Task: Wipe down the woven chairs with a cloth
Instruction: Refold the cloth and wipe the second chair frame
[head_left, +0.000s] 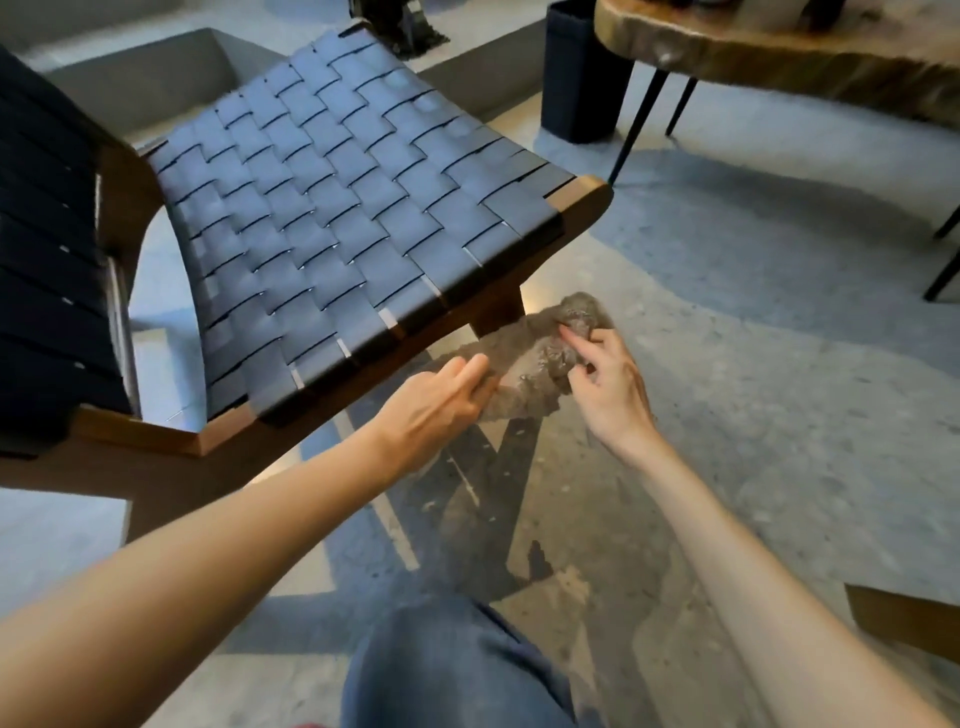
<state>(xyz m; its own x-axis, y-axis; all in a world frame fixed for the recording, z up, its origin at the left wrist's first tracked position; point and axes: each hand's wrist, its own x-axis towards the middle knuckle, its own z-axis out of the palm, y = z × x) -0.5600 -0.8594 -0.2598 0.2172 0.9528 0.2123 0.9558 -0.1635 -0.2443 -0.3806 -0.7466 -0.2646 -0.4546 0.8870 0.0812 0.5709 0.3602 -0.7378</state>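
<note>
Left hand (441, 400) and right hand (610, 379) gripping crumpled brown cloth (535, 358), just off front rail of woven chair (337, 208), above floor (779, 364)

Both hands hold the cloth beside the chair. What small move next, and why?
Probably bunch the cloth into the right hand and lay it on the woven seat; it is off the near edge, the left hand holding its other end.

The woven chair (332, 208) has a seat of dark, interlaced flat straps on a brown wooden frame, sloping down toward its strapped backrest at left. The cloth (530, 358), brown-grey and crumpled, hangs just off the seat's front corner, held between the left hand (441, 400) and the right hand (608, 379).
</note>
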